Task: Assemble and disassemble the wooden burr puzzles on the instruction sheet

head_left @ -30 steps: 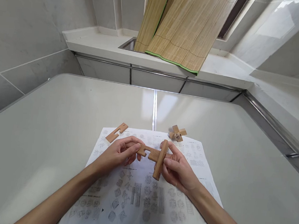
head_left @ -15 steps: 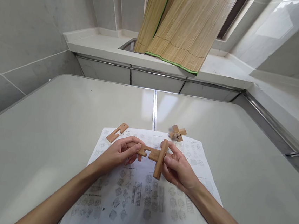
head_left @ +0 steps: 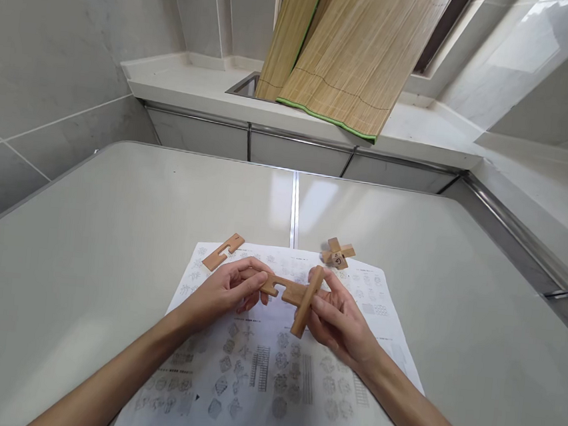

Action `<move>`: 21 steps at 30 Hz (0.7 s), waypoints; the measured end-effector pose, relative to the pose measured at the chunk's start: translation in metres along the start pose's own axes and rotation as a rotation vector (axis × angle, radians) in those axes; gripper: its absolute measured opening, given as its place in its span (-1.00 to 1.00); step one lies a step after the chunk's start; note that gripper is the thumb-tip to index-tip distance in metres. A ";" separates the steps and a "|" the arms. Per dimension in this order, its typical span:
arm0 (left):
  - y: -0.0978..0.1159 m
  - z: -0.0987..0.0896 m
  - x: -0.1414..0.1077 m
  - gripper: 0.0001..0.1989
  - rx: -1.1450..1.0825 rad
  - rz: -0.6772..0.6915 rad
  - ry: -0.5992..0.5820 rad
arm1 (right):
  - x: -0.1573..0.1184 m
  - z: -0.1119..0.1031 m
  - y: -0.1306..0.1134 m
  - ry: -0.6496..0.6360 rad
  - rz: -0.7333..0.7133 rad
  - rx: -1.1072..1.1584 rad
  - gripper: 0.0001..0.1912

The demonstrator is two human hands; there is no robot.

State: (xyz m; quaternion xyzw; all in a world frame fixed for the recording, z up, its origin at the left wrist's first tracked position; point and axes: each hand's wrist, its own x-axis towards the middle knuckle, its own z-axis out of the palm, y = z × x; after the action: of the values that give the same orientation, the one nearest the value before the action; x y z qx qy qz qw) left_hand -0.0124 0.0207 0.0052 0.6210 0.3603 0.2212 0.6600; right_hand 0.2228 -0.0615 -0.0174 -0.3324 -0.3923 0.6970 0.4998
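My left hand [head_left: 236, 287] pinches the left end of a flat notched wooden piece [head_left: 292, 291] above the printed sheet. Its notch shows between my hands. A rounded wooden bar [head_left: 307, 304] crosses the right part of that piece, slanting from upper right to lower left. My right hand [head_left: 341, 318] grips the bar, with the thumb on its near side; some of its fingers are hidden behind the wood. Another flat notched piece [head_left: 215, 258] lies at the sheet's upper left edge. An assembled wooden cross-shaped puzzle [head_left: 337, 254] marked with a "G" rests at the upper right edge.
The white sheet [head_left: 243, 423], printed with small diagrams, lies on a pale table [head_left: 112, 223] with a metal seam down its middle. Behind the table, a ledge [head_left: 190, 87] holds a bamboo mat [head_left: 353, 65] with green edging. Tiled walls stand on both sides.
The rounded bar has tilted slightly, its upper end moving right, and my right hand has turned a little with it. My left hand has barely moved.
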 end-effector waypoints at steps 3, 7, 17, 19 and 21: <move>0.001 -0.002 0.000 -0.61 -0.008 0.013 0.012 | 0.000 -0.002 0.000 -0.010 -0.005 -0.006 -0.61; 0.002 -0.002 -0.001 -0.63 0.003 0.018 0.009 | 0.001 -0.005 0.001 0.001 0.014 0.010 -0.63; 0.001 0.001 -0.002 -0.62 0.029 0.004 0.016 | 0.001 -0.010 0.001 0.018 0.133 0.033 -0.53; 0.001 0.001 -0.002 -0.63 0.024 0.004 0.012 | 0.001 -0.009 0.001 0.048 0.143 0.044 -0.54; 0.001 0.001 -0.002 -0.64 0.019 0.000 -0.004 | 0.001 -0.009 0.001 0.063 0.134 0.064 -0.54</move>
State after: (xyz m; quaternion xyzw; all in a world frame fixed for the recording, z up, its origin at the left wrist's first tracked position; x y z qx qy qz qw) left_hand -0.0124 0.0186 0.0065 0.6275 0.3612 0.2166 0.6549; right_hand 0.2301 -0.0587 -0.0223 -0.3635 -0.3308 0.7302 0.4745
